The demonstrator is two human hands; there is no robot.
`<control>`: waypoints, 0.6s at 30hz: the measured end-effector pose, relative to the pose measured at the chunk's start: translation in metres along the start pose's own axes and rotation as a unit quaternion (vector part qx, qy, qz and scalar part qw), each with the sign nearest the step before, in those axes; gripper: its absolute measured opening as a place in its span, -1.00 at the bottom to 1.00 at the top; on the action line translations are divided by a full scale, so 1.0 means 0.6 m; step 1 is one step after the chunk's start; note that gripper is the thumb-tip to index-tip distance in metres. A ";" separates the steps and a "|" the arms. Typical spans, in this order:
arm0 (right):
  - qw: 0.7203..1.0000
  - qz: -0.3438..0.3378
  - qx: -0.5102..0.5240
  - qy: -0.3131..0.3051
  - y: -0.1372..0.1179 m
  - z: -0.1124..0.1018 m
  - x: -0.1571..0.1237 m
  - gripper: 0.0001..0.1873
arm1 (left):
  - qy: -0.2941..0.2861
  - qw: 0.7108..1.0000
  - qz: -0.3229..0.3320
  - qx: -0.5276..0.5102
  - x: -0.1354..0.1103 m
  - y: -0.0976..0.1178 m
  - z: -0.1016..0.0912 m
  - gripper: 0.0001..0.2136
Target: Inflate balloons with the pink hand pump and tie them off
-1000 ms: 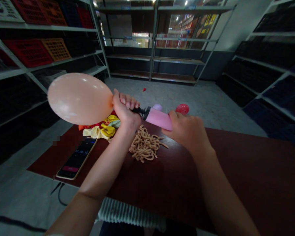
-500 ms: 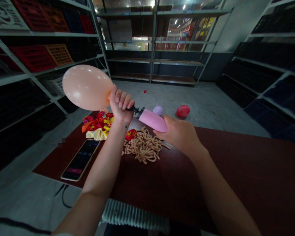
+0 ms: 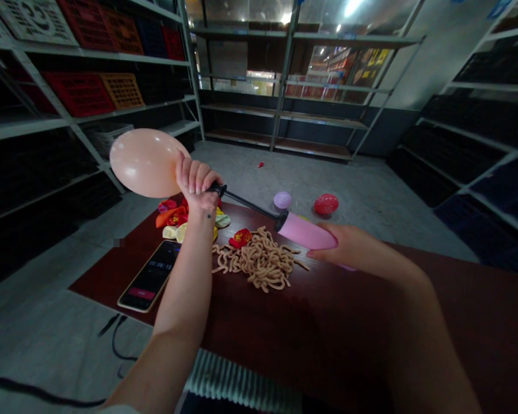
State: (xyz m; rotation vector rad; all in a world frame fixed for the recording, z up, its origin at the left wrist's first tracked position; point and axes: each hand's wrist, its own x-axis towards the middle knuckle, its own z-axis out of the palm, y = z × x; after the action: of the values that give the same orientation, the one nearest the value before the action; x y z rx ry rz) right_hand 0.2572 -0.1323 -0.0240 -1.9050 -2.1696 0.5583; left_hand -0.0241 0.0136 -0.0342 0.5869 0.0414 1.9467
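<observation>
A peach balloon (image 3: 144,164), inflated, points off to the left from my left hand (image 3: 198,179). That hand is closed around the balloon's neck and the black end of a balloon pump (image 3: 306,231); the fingers hide where they join. The pump's black rod (image 3: 252,205) shows at length between its two ends. My right hand (image 3: 354,248) is wrapped round the rear of the pink barrel. Under the pump, a heap of tan, twisted strands (image 3: 263,261) lies on the dark red table (image 3: 328,322), with a red-and-yellow deflated balloon (image 3: 240,238) on it.
Several deflated balloons (image 3: 172,217) are piled at the table's far left. A phone (image 3: 149,277) showing a timer lies near the left edge. On the floor beyond are a lilac balloon (image 3: 282,200) and a red balloon (image 3: 326,204). Shelves with crates (image 3: 77,92) stand around.
My hands have moved apart, drawing the black rod out of the pink barrel. My right hand went right and down with the barrel; the left shifted slightly left with the balloon. The view tilted up.
</observation>
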 end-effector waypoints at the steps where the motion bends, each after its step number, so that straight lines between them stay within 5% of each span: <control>1: 1.000 0.004 0.004 0.000 0.005 -0.004 -0.002 -0.47 | 0.000 1.000 0.000 0.004 -0.002 -0.003 0.002 -0.44; 11: 0.990 0.000 0.082 -0.113 0.028 -0.034 -0.027 -0.49 | -0.036 0.997 0.001 0.074 -0.037 -0.041 0.033 -0.44; 18: 0.995 -0.071 0.065 -0.030 -0.010 -0.013 -0.009 -0.61 | -0.094 0.991 -0.068 0.069 -0.067 -0.054 0.071 -0.41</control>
State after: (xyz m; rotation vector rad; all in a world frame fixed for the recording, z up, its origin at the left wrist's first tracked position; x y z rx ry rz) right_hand 0.2557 -0.1369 -0.0141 -1.6734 -2.2255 0.7187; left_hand 0.0344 -0.0165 -0.0211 0.8355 0.0959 1.7598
